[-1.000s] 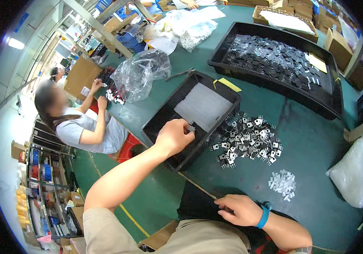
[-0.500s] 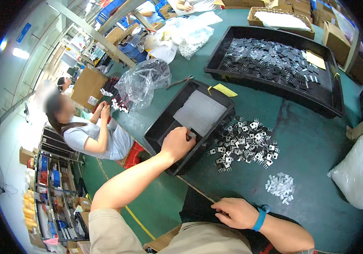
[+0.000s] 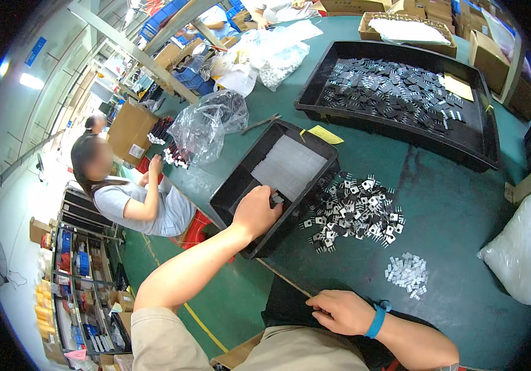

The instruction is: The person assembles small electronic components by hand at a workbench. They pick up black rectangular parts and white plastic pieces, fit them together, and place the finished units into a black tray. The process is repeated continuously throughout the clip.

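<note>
My left hand (image 3: 258,213) reaches into a black plastic bin (image 3: 227,193), its fingers bent and pinched together near the right wall. A small grey piece shows at the fingertips, too hidden to name. Beyond the fingers, a whitish gridded layer (image 3: 290,164) of small parts lies in the bin. My right hand (image 3: 342,311), with a blue band at the wrist, rests at the table's front edge, loosely open and holding nothing. Right of the bin lies a heap of black transistors with white pads (image 3: 358,210). Closer to me is a small pile of white-grey pieces (image 3: 407,275).
A large black tray (image 3: 395,127) of dark leaded components stands at the back right. Clear plastic film (image 3: 209,123) and pliers (image 3: 260,123) lie left of it. A filled white bag (image 3: 521,244) sits at right. Another person (image 3: 135,198) works at the left edge.
My left hand stays in the bin, shifted only slightly. The whole view has moved a little. The person at the left has lowered one hand and turned the head.
</note>
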The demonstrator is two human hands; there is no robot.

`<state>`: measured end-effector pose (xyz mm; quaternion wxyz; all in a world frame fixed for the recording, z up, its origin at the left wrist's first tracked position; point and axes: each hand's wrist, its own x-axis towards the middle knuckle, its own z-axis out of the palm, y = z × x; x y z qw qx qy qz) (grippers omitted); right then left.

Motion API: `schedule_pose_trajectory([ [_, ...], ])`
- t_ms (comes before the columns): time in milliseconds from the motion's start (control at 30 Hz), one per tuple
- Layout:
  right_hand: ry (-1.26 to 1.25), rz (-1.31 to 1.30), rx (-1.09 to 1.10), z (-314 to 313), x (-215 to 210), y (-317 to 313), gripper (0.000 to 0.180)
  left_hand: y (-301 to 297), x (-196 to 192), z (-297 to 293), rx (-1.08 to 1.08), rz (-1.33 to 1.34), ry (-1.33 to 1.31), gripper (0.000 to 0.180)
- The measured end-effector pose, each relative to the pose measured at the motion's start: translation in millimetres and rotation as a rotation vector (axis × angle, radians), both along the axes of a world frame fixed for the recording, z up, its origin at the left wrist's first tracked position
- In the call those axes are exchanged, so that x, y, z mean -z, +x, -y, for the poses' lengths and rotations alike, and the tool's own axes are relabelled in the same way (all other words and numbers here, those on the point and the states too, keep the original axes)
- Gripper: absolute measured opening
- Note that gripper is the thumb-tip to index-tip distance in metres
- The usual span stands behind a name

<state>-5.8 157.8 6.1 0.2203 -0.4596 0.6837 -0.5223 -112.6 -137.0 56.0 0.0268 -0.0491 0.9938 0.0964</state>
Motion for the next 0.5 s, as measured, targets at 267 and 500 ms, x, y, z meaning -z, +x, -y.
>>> schedule_pose_trajectory([
  [267, -0.050, -0.021, 0.033, 0.7, 3.6, 0.8, 0.023, -1.1, 1.6, 1.4, 0.008, -0.020, 0.042, 0.036],
  [500, -0.056, -0.029, 0.030, 1.4, 4.9, 1.2, 0.023, -0.6, -0.8, 1.2, -0.017, -0.006, 0.084, 0.036],
])
